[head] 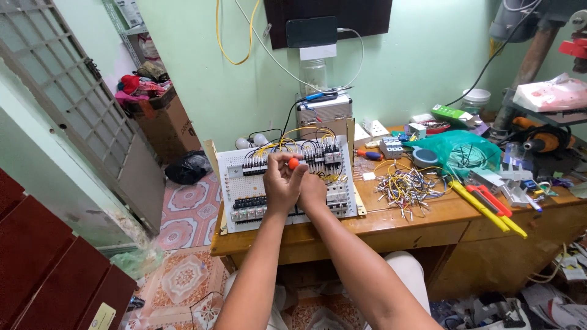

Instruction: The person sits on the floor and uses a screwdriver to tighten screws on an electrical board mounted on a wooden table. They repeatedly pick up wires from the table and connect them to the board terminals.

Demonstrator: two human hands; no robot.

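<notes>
- Wooden table (391,223) against a pale green wall (422,55), strewn with wire offcuts (406,186).
- Patterned tile floor (186,214).
- Left hand (282,182) grips an orange-handled screwdriver (294,163) at the white wiring panel (284,180).
- Right hand (313,190): grip unclear.

Orange screwdriver handle (294,163); white panel (287,183), seemingly yellow wiring (304,131).

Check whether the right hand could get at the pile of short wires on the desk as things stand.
Probably yes. The right hand is at the wiring panel, and the wire pile lies uncovered on the desk just to its right, with nothing standing between.
</notes>
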